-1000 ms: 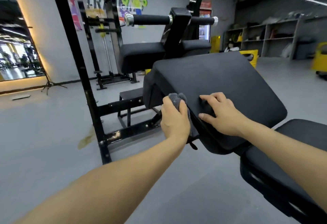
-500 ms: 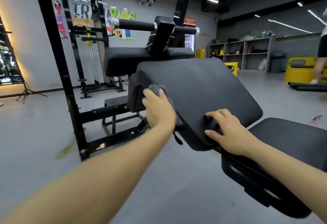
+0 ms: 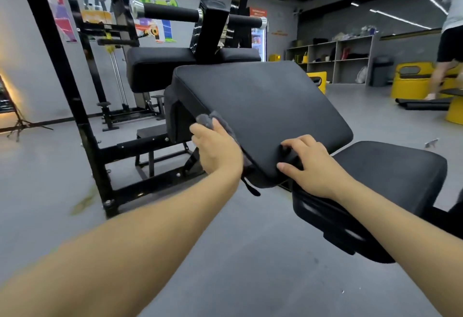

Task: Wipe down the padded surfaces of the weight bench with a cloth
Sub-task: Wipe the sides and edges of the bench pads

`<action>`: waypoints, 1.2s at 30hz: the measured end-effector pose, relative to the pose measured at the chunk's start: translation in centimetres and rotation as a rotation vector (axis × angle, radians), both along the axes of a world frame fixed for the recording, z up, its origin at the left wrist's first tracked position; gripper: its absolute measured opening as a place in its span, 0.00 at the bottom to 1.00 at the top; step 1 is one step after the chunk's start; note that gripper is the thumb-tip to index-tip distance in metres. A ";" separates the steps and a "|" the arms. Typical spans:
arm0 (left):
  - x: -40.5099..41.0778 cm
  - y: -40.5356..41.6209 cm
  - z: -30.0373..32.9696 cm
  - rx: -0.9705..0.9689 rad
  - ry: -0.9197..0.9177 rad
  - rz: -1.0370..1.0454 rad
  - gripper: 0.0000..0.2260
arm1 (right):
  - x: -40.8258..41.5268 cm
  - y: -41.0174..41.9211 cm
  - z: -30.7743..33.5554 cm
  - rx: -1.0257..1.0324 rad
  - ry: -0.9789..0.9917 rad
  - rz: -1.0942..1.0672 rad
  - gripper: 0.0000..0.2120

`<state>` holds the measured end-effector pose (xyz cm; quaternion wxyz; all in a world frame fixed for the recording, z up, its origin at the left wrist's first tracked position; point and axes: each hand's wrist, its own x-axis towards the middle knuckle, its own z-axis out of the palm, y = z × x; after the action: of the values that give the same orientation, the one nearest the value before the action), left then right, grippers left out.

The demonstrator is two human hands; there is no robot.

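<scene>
A black padded back pad point(image 3: 263, 106) of the weight bench tilts up in the middle of the view, with the black seat pad point(image 3: 390, 174) lower at the right. My left hand point(image 3: 218, 149) presses a grey cloth point(image 3: 211, 120) against the left side edge of the back pad. My right hand point(image 3: 313, 164) grips the pad's near lower corner, fingers curled over the top and thumb on the side.
A black steel rack frame point(image 3: 85, 126) stands at the left, with a roller bar point(image 3: 172, 13) and more black pads point(image 3: 155, 66) behind the bench. Shelves point(image 3: 335, 58) line the back wall. Yellow equipment point(image 3: 413, 81) and a standing person point(image 3: 448, 41) are at the far right.
My left hand has slid the cloth along the pad's left side edge, first further up, then part way back down. My right hand stays on the near corner. The view has tilted up.
</scene>
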<state>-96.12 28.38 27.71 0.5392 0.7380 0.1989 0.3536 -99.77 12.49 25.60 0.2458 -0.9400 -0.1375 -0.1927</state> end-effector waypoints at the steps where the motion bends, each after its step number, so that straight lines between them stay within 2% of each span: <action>1: -1.3 -1.1 -1.5 0.036 0.023 -0.032 0.16 | -0.1 0.0 0.0 -0.002 0.001 -0.001 0.24; 5: -2.4 -2.0 -2.3 0.052 0.078 -0.055 0.17 | -0.2 0.2 0.1 0.012 -0.003 -0.004 0.23; 9: 0.9 0.8 1.1 -0.185 0.002 0.030 0.17 | -0.1 0.2 0.2 0.016 -0.014 -0.002 0.23; 11: 1.2 1.0 1.1 -0.139 0.012 0.069 0.16 | -0.1 0.2 0.1 0.014 -0.013 -0.003 0.23; 16: -3.0 -2.9 -4.2 0.017 0.040 -0.057 0.15 | -0.1 0.3 -0.1 0.003 -0.014 -0.010 0.23; 19: -3.1 -2.9 -3.8 0.051 0.049 -0.032 0.15 | 0.0 0.2 0.0 0.002 -0.007 -0.015 0.23; 21: -0.8 -0.9 -1.4 -0.013 0.001 0.018 0.16 | -0.1 0.2 0.1 0.003 -0.002 -0.015 0.23; 24: 2.7 2.2 1.7 -0.241 -0.055 0.054 0.18 | -0.1 0.2 0.1 -0.006 -0.008 -0.013 0.23; 25: 3.0 2.6 1.9 -0.256 -0.057 0.057 0.18 | -0.1 0.3 0.1 -0.009 -0.007 -0.015 0.23; 27: 2.1 1.8 0.9 -0.120 -0.031 0.064 0.18 | -0.1 0.3 0.1 -0.011 -0.007 -0.017 0.23; 31: -2.9 -2.5 -4.2 0.057 -0.011 -0.059 0.16 | -0.2 0.3 0.0 -0.006 -0.002 -0.018 0.22; 34: -2.2 -2.2 -3.3 0.092 -0.002 -0.018 0.17 | -0.2 0.2 0.1 -0.004 -0.001 -0.016 0.22; 36: -0.4 -0.5 -1.0 0.033 -0.038 0.056 0.18 | -0.2 0.2 0.2 0.003 -0.005 -0.014 0.21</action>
<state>-96.55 27.85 26.73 0.5206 0.7341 0.2030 0.3858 -100.01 12.68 25.80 0.2457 -0.9400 -0.1310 -0.1972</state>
